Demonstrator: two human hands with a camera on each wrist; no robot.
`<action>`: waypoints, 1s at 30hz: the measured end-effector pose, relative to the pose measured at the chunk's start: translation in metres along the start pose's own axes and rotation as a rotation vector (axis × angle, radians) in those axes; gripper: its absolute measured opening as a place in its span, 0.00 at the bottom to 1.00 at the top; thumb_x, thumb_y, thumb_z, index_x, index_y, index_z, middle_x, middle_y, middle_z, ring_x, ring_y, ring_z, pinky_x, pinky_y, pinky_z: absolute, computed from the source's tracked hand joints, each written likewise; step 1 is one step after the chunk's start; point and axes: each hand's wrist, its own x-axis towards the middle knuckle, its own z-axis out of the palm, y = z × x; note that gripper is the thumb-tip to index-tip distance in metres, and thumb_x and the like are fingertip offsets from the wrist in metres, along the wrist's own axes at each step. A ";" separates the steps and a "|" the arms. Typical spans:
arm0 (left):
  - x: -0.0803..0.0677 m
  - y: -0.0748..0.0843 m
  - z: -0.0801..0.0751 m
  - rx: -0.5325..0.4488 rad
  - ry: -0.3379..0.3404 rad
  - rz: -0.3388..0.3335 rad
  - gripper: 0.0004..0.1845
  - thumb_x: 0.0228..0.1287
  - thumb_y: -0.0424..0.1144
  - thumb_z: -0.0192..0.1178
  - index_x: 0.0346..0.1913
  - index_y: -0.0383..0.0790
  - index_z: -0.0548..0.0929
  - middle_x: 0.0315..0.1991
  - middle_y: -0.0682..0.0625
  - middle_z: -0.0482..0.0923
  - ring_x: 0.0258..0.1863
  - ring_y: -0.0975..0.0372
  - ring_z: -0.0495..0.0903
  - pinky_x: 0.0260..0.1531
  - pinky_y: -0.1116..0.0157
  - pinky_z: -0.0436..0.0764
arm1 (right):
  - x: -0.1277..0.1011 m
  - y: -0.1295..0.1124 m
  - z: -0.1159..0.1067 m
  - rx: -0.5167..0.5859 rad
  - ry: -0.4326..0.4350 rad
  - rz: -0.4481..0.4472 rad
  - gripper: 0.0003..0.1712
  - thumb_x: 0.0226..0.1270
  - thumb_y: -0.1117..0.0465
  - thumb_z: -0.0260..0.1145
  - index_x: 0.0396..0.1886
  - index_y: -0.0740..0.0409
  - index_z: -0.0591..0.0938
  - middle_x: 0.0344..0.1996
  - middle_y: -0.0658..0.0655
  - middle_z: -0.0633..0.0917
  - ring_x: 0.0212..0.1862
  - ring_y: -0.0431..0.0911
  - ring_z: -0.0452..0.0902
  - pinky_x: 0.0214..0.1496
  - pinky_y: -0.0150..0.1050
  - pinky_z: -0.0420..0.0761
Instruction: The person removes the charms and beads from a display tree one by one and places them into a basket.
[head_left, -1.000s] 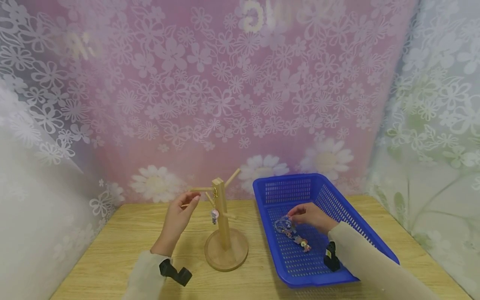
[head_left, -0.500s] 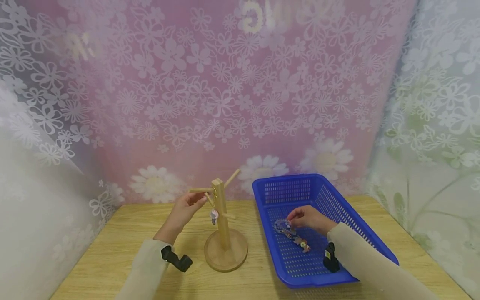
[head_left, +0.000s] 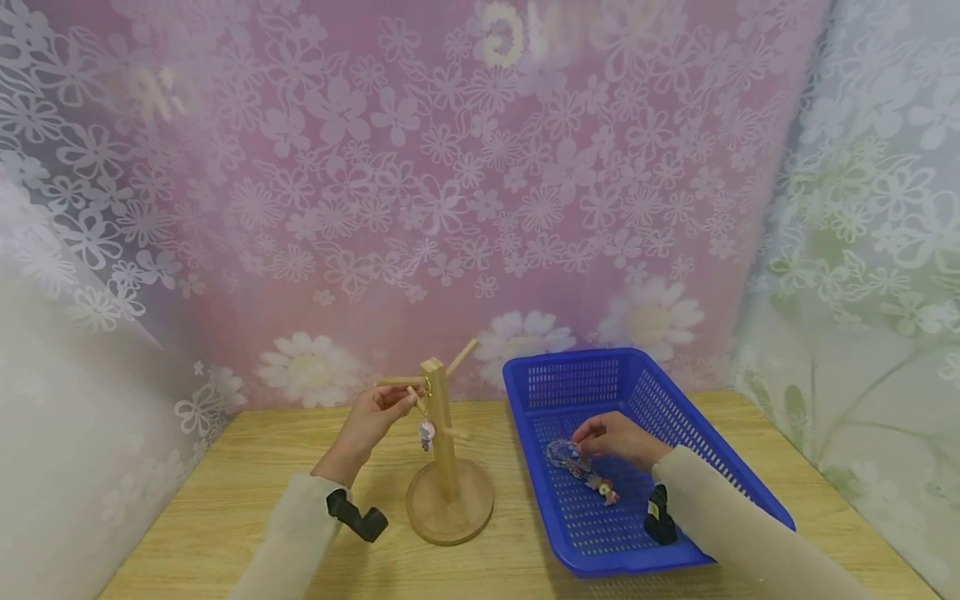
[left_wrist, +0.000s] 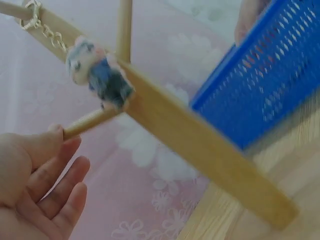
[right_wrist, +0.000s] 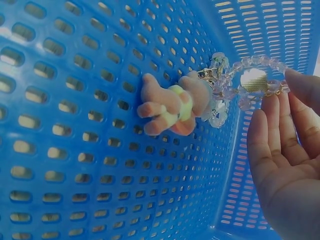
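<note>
A wooden peg stand (head_left: 442,433) rises from a round base at the table's middle. A small plush keychain (head_left: 426,431) hangs by a gold ring from one of its left pegs. My left hand (head_left: 401,398) is beside that peg with relaxed fingers, and its thumb tip rests at the end of a lower peg (left_wrist: 92,120) just under the hanging plush keychain (left_wrist: 95,75). My right hand (head_left: 577,437) reaches into the blue basket (head_left: 675,433) and pinches the clear bead loop (right_wrist: 255,80) of a keychain with an orange plush charm (right_wrist: 170,105), which lies on the basket floor.
The basket stands right of the stand and reaches the table's front edge. Flowered curtains close in the back and both sides. Bare wooden tabletop (head_left: 225,500) lies left of the stand.
My left hand moved a little right, closer to the stand's peg. The right hand stayed on the bead loop in the basket.
</note>
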 end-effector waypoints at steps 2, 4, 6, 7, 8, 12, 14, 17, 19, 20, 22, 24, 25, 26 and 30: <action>-0.001 0.001 0.002 -0.015 0.021 -0.009 0.16 0.67 0.33 0.57 0.54 0.29 0.78 0.49 0.41 0.81 0.44 0.70 0.78 0.51 0.64 0.75 | 0.000 -0.001 0.001 0.007 0.003 0.003 0.13 0.63 0.66 0.64 0.43 0.72 0.80 0.40 0.65 0.83 0.42 0.51 0.79 0.50 0.52 0.77; -0.001 0.002 0.003 -0.024 0.040 -0.012 0.16 0.66 0.32 0.57 0.54 0.28 0.78 0.48 0.42 0.82 0.43 0.70 0.78 0.50 0.66 0.75 | 0.000 -0.002 0.001 0.010 0.011 0.007 0.13 0.63 0.66 0.64 0.43 0.72 0.80 0.40 0.65 0.83 0.44 0.52 0.79 0.51 0.52 0.77; -0.001 0.002 0.005 -0.027 0.053 -0.008 0.16 0.66 0.33 0.58 0.54 0.28 0.78 0.48 0.41 0.82 0.45 0.66 0.79 0.51 0.66 0.75 | 0.000 -0.003 0.001 0.022 0.026 0.016 0.12 0.63 0.66 0.64 0.43 0.71 0.80 0.41 0.65 0.82 0.46 0.54 0.78 0.51 0.51 0.77; -0.001 0.001 0.006 -0.028 0.057 -0.005 0.16 0.66 0.33 0.58 0.54 0.28 0.77 0.49 0.40 0.81 0.46 0.64 0.80 0.51 0.65 0.75 | 0.001 -0.004 0.000 0.029 0.033 0.016 0.11 0.63 0.66 0.64 0.42 0.70 0.80 0.42 0.65 0.82 0.46 0.55 0.78 0.51 0.51 0.77; -0.001 0.001 0.006 -0.029 0.062 -0.003 0.16 0.66 0.33 0.58 0.54 0.28 0.77 0.49 0.40 0.81 0.47 0.61 0.80 0.52 0.63 0.75 | 0.001 -0.004 0.000 0.038 0.038 0.013 0.11 0.64 0.65 0.64 0.42 0.69 0.81 0.42 0.65 0.82 0.47 0.56 0.78 0.52 0.51 0.77; -0.002 0.002 0.008 -0.031 0.077 -0.013 0.16 0.66 0.33 0.57 0.54 0.28 0.77 0.50 0.40 0.81 0.50 0.57 0.79 0.55 0.59 0.74 | 0.001 -0.009 -0.006 0.068 0.053 -0.007 0.11 0.64 0.62 0.65 0.42 0.66 0.81 0.40 0.60 0.83 0.47 0.55 0.78 0.53 0.52 0.76; -0.004 0.003 0.008 -0.028 0.083 -0.014 0.15 0.66 0.33 0.58 0.53 0.29 0.78 0.47 0.41 0.82 0.47 0.60 0.80 0.54 0.60 0.75 | 0.000 -0.013 -0.009 0.070 0.061 -0.020 0.12 0.64 0.60 0.65 0.43 0.65 0.81 0.40 0.57 0.83 0.45 0.52 0.79 0.53 0.52 0.76; -0.005 0.002 0.007 -0.034 0.095 -0.007 0.14 0.66 0.33 0.58 0.51 0.29 0.78 0.41 0.47 0.84 0.40 0.66 0.80 0.51 0.60 0.76 | -0.002 -0.021 -0.012 0.077 0.080 -0.023 0.13 0.65 0.60 0.65 0.44 0.65 0.81 0.42 0.57 0.83 0.45 0.47 0.79 0.53 0.51 0.76; -0.006 0.001 0.006 -0.047 0.107 0.010 0.12 0.66 0.31 0.58 0.49 0.28 0.78 0.36 0.51 0.83 0.36 0.67 0.80 0.48 0.61 0.77 | -0.002 -0.025 -0.013 0.082 0.091 -0.023 0.14 0.65 0.59 0.65 0.44 0.65 0.80 0.44 0.58 0.82 0.46 0.48 0.79 0.54 0.50 0.76; -0.005 0.000 0.006 -0.054 0.115 0.016 0.11 0.65 0.30 0.58 0.48 0.27 0.77 0.34 0.53 0.83 0.34 0.67 0.80 0.46 0.63 0.78 | -0.001 -0.028 -0.013 0.089 0.096 -0.020 0.15 0.65 0.59 0.65 0.45 0.65 0.80 0.44 0.58 0.82 0.47 0.48 0.79 0.54 0.50 0.76; -0.006 0.000 0.006 -0.067 0.126 0.028 0.10 0.65 0.29 0.58 0.46 0.26 0.77 0.32 0.55 0.82 0.33 0.67 0.80 0.44 0.65 0.78 | -0.001 -0.032 -0.013 0.097 0.100 -0.021 0.15 0.65 0.58 0.65 0.46 0.64 0.80 0.46 0.59 0.81 0.49 0.49 0.78 0.56 0.50 0.75; -0.007 -0.001 0.006 -0.074 0.137 0.040 0.09 0.65 0.29 0.58 0.45 0.26 0.76 0.32 0.56 0.82 0.33 0.67 0.80 0.41 0.69 0.78 | 0.000 -0.035 -0.013 0.102 0.085 -0.042 0.16 0.65 0.57 0.64 0.47 0.65 0.79 0.48 0.60 0.81 0.51 0.51 0.77 0.57 0.50 0.74; -0.009 -0.001 0.006 -0.075 0.145 0.043 0.09 0.65 0.29 0.58 0.44 0.26 0.76 0.31 0.56 0.81 0.33 0.66 0.80 0.40 0.70 0.78 | 0.000 -0.037 -0.012 0.108 0.081 -0.050 0.17 0.65 0.57 0.64 0.47 0.65 0.79 0.48 0.60 0.80 0.51 0.51 0.77 0.57 0.50 0.74; -0.010 -0.001 0.006 -0.076 0.155 0.045 0.09 0.65 0.29 0.58 0.44 0.26 0.76 0.31 0.55 0.81 0.32 0.66 0.80 0.39 0.71 0.77 | 0.000 -0.039 -0.012 0.114 0.079 -0.055 0.17 0.65 0.57 0.64 0.47 0.64 0.79 0.48 0.60 0.80 0.51 0.51 0.77 0.57 0.50 0.74; -0.016 0.000 0.010 -0.075 0.188 0.049 0.08 0.65 0.28 0.58 0.43 0.27 0.76 0.31 0.48 0.80 0.30 0.67 0.79 0.38 0.72 0.76 | -0.001 -0.047 -0.011 0.116 0.071 -0.079 0.17 0.65 0.56 0.65 0.47 0.64 0.79 0.49 0.60 0.80 0.52 0.50 0.77 0.56 0.48 0.75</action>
